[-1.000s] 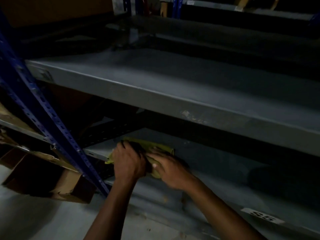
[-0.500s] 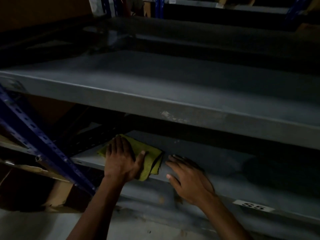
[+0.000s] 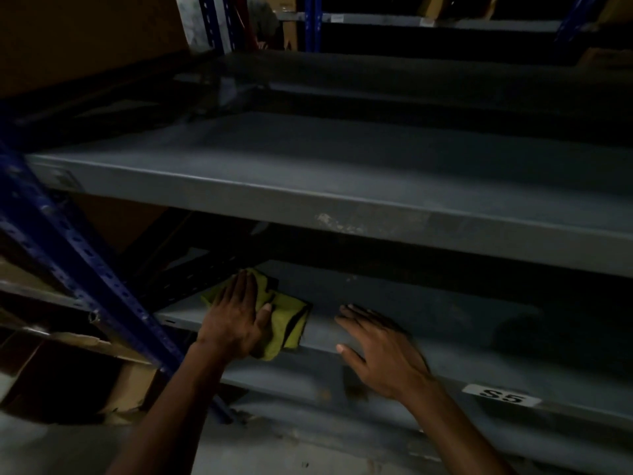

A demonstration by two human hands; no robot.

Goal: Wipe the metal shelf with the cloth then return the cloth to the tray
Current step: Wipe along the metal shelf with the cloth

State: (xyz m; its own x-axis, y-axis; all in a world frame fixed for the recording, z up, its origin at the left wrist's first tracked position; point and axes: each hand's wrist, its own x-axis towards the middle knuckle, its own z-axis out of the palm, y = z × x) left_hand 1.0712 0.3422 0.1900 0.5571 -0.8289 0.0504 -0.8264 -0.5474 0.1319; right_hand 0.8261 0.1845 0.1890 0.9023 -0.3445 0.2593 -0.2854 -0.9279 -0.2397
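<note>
A folded yellow-green cloth (image 3: 287, 323) lies on the left end of the low grey metal shelf (image 3: 445, 313). My left hand (image 3: 236, 317) presses flat on top of the cloth, fingers pointing toward the back. My right hand (image 3: 380, 347) rests palm down on the shelf's front edge, a short way right of the cloth, fingers spread and holding nothing. No tray is in view.
A wider grey shelf (image 3: 342, 186) overhangs the low one closely. A blue perforated upright (image 3: 85, 269) slants down at the left, with torn cardboard boxes (image 3: 102, 389) beside it. A white S5 label (image 3: 501, 395) marks the low shelf's front. The scene is dim.
My right hand has come off the cloth and moved right onto the bare shelf edge. My left hand has stayed on the cloth, now spread flatter.
</note>
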